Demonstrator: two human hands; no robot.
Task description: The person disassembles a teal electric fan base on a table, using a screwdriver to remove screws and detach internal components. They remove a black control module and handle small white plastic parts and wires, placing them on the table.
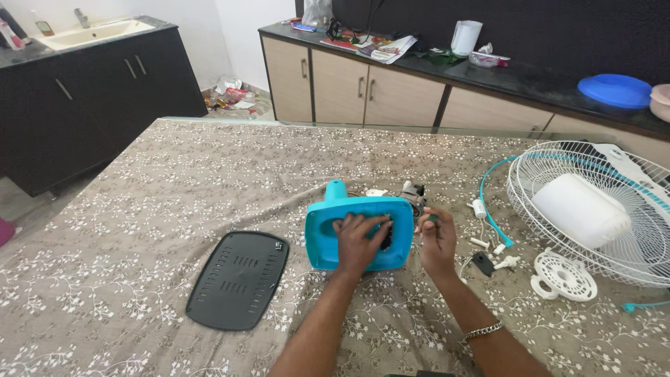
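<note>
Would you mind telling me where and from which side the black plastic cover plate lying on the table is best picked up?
Probably by its near long edge, coming from the near left. The black cover plate lies flat on the tablecloth, thin and wide, so a pinch over an edge suits it better than a grip from above. That side is free; the turquoise fan base under the left hand crowds its right.

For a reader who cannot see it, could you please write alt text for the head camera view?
A person's left hand reaches inside an upturned turquoise fan base on a floral tablecloth, while the right hand pinches a small part beside it. A black base plate lies to the left; a white fan grille lies to the right.
</note>
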